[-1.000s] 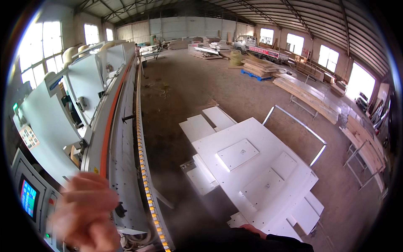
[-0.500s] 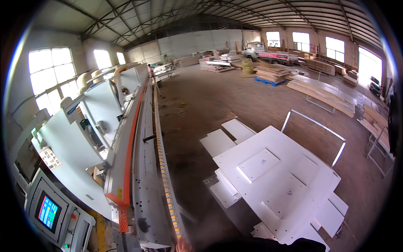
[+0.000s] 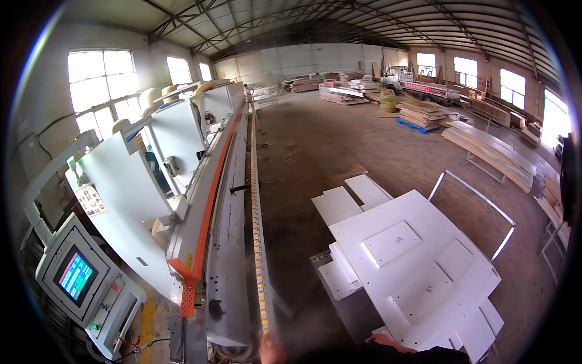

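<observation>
My left hand [image 3: 272,350] is at the lower edge of the view, at the near end of a long rail [image 3: 259,276] with yellow rollers. Its fingers are blurred and partly cut off, so their grip does not show. My right hand [image 3: 391,343] lies against the near edge of a stack of white panels [image 3: 357,227], half hidden by a dark sleeve. Whether it grips a panel cannot be made out. Several smaller drilled panels lie on the large top one, and others stick out from beneath.
A long white machine [image 3: 121,182] with an orange stripe stands to the left, its control panel [image 3: 82,285] lit. A metal frame [image 3: 476,197] rises behind the stack. Further off are board piles [image 3: 418,112], a truck [image 3: 418,85] and a person [image 3: 248,92] by the machine's far end.
The view has turned left, so everything sits further right. My right hand has come into sight beside the white panels. My left hand remains at the rail's near end.
</observation>
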### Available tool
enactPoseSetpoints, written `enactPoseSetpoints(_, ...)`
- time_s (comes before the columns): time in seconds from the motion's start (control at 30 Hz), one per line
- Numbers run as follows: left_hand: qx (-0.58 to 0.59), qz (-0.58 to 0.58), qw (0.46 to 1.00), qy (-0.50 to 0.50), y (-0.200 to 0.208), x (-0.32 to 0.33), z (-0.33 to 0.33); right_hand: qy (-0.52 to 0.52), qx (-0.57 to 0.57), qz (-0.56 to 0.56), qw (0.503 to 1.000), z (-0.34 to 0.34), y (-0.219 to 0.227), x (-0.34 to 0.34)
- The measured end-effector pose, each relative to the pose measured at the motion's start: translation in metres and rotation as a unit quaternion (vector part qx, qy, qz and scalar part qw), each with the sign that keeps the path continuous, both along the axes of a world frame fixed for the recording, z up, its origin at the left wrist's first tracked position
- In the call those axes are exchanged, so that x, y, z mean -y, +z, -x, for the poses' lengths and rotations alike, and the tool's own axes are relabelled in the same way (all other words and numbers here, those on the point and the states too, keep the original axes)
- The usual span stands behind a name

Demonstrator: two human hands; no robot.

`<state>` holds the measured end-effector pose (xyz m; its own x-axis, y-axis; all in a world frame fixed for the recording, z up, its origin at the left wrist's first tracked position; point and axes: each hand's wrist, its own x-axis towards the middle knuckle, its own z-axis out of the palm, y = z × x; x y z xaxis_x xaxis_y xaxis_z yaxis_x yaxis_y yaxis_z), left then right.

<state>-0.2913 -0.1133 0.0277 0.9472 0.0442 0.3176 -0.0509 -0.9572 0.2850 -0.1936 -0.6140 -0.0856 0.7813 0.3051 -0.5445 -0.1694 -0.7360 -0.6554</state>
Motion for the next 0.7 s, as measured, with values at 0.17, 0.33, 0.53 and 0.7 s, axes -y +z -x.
enactPoseSetpoints(0.17,0.040,0.041,0.997,0.058,-0.092,-0.043,0.012,0.056,-0.022,-0.022,0.998,-0.009,-0.043,-0.033)
enactPoseSetpoints(0.33,0.002,0.049,0.997,0.060,-0.071,-0.021,0.004,0.073,0.000,-0.043,0.996,-0.010,-0.064,0.006)
enactPoseSetpoints(0.53,-0.055,-0.013,0.998,0.036,0.031,0.004,0.012,0.051,-0.038,-0.021,0.998,-0.014,-0.040,0.004)
enactPoseSetpoints(0.7,0.014,-0.141,0.990,-0.015,0.007,-0.004,0.011,0.039,-0.043,-0.020,0.998,-0.019,-0.027,-0.002)
